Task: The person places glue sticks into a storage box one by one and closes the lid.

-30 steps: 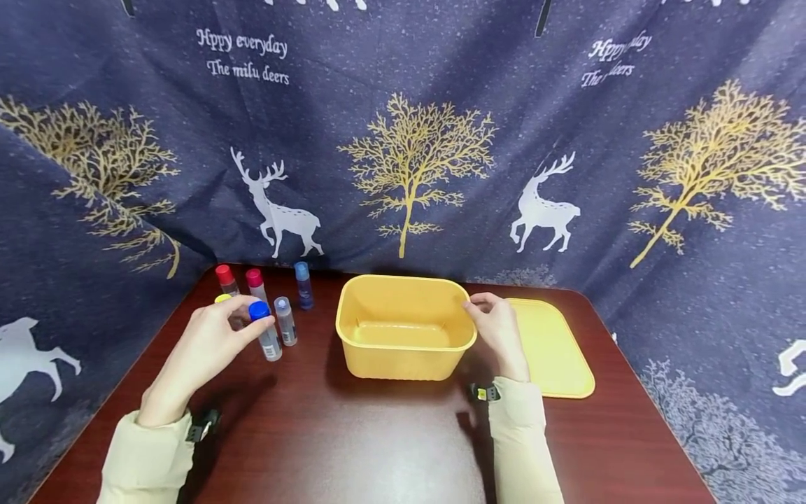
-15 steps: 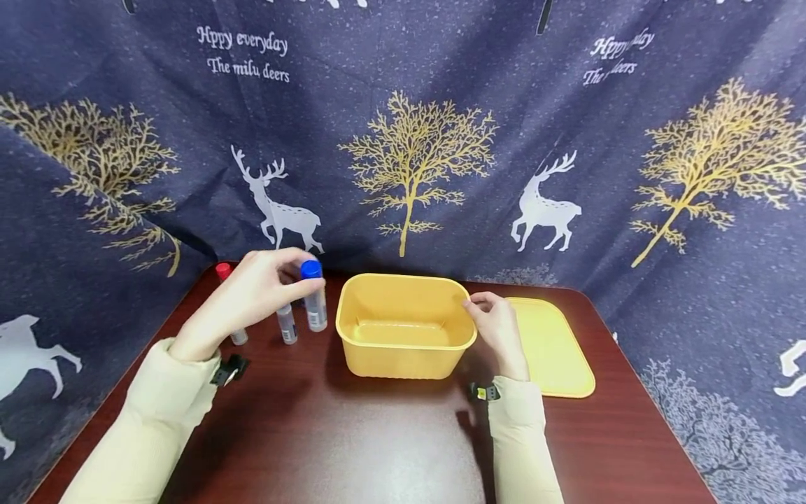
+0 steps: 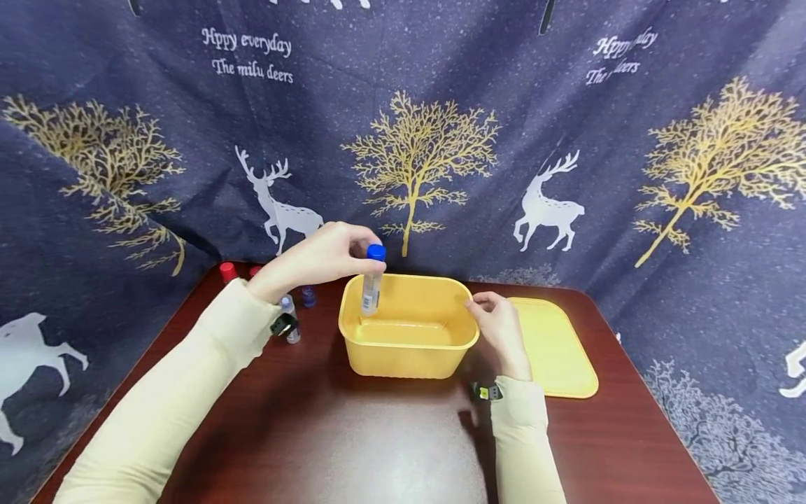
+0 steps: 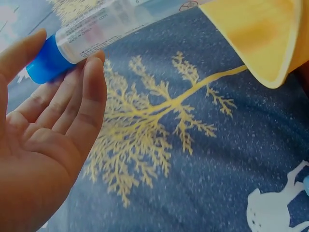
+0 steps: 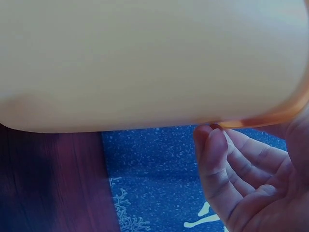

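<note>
My left hand [image 3: 327,253] pinches a clear tube with a blue cap [image 3: 371,288] by the cap, between thumb and fingers. The tube hangs nearly upright, above the left part of a yellow plastic box [image 3: 403,360]. In the left wrist view, small print shows on the tube [image 4: 104,31] beside the blue cap. On the box's right side, my right hand [image 3: 499,327] pinches the rim with thumb and fingertips. The right wrist view has the box wall [image 5: 154,63] filling its upper half, with the right hand [image 5: 241,179] at the rim.
A flat yellow lid [image 3: 554,348] lies right of the box. Behind the left forearm stand a red-capped tube [image 3: 229,271], a clear tube [image 3: 292,322] and a blue tube [image 3: 308,295], all partly hidden. A patterned cloth [image 3: 415,91] hangs behind the brown table [image 3: 378,448].
My left hand has carried the blue-capped tube up and rightward, from among the other tubes to over the yellow box. The right hand has kept its hold on the rim.
</note>
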